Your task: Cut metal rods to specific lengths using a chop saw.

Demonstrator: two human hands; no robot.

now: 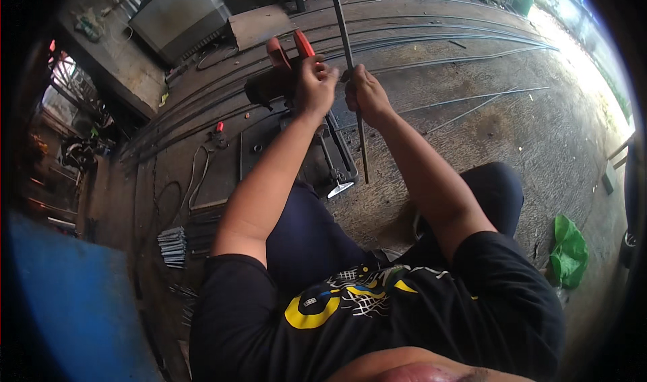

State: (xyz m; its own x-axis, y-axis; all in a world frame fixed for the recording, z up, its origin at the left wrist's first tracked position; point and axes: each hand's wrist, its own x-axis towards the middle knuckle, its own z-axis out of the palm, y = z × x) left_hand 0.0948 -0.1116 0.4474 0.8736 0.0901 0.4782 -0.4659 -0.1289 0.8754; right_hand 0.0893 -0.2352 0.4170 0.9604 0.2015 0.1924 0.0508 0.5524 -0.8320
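My right hand (369, 97) is closed around a long, thin metal bar (342, 31), which slants from the top edge down past the saw's base. Just left of the bar, my left hand (315, 92) is raised with its fingers bent and partly blurred; whether they grip anything is unclear. Right behind that hand stands a chop saw (273, 85) with a red handle (304, 43), partly covered by the hand and forearm. The saw's dark base (347, 163) carries a clamp screw with a pale metal crank handle (340, 189), near my knee.
Long metal rods (465, 39) lie across the floor beyond the saw. Short cut pieces (172, 246) are stacked at the left, near a looped cord (195, 180) and a red-handled tool (220, 127). A green bag (568, 250) lies right; a blue panel (74, 301) fills the lower left.
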